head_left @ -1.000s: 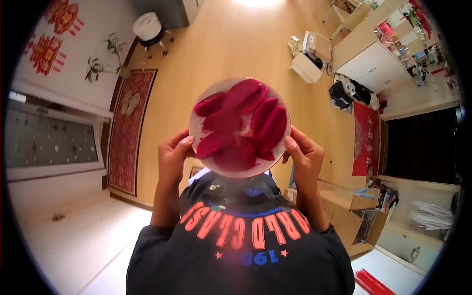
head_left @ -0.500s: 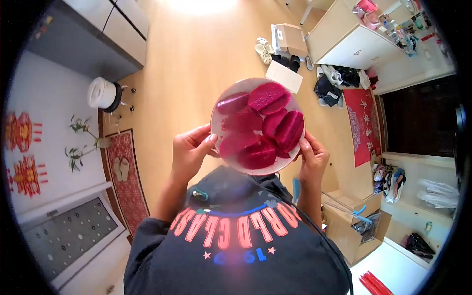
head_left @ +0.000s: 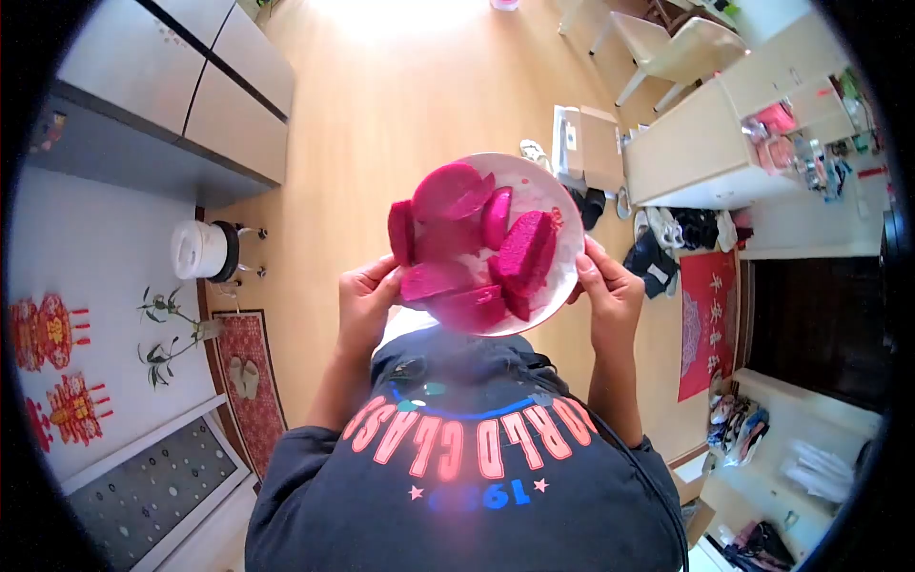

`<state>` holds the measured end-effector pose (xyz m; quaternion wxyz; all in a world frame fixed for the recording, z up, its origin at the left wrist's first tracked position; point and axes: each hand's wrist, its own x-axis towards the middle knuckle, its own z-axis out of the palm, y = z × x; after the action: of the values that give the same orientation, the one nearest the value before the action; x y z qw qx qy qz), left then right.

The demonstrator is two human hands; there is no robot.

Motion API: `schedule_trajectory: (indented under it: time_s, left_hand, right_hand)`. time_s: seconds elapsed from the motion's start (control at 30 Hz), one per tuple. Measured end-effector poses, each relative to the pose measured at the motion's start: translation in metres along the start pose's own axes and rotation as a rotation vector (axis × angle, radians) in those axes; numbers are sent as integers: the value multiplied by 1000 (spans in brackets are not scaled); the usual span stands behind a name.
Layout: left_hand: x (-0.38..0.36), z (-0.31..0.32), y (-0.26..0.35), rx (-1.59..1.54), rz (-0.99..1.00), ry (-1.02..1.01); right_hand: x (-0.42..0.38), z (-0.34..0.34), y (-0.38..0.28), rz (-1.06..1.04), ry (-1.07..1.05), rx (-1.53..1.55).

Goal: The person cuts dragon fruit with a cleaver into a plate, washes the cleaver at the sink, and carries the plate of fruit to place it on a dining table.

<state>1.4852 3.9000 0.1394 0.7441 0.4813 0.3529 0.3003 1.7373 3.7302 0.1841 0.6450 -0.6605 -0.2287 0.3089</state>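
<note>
A white round plate (head_left: 564, 250) is in front of my chest, carrying several magenta pieces of red dragon fruit (head_left: 448, 193). My left hand (head_left: 366, 297) grips its left edge, where a fruit piece overhangs the rim near my fingers. Around the right rim, my right hand (head_left: 610, 278) is closed with the thumb on top; the other fingers are partly hidden. Most pieces lie toward the plate's left side, and some bare white surface shows at the right and top.
Cardboard boxes (head_left: 599, 148) and shoes (head_left: 658, 227) lie on the floor ahead to the right, beside a cabinet (head_left: 688, 162). A pale chair (head_left: 677, 52) stands beyond. On my left are a white round stool (head_left: 198, 250), a plant (head_left: 164, 305) and a red mat (head_left: 250, 367).
The fruit pieces have shifted left on the plate, baring its right side. The room has shifted downward in view, and a chair now shows at the upper right. Both hands still hold the plate.
</note>
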Motion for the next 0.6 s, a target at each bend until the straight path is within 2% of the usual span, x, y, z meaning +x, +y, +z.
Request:
schedule_trajectory:
  time_s: [0.1,0.33,0.43,0.6]
  left_hand:
    - [81,4,22,9,8,-49]
    - [283,19,122,177,51,-180]
    - [363,44,145,204,38,-235]
    - [507,64,147,177,-40,-236]
  right_hand:
    - [77,17,0,8,14,-5]
    - [262,58,-12,61,78,172]
    - [333,63,-22,71,154,211]
    - [448,63,-39,14,213,148]
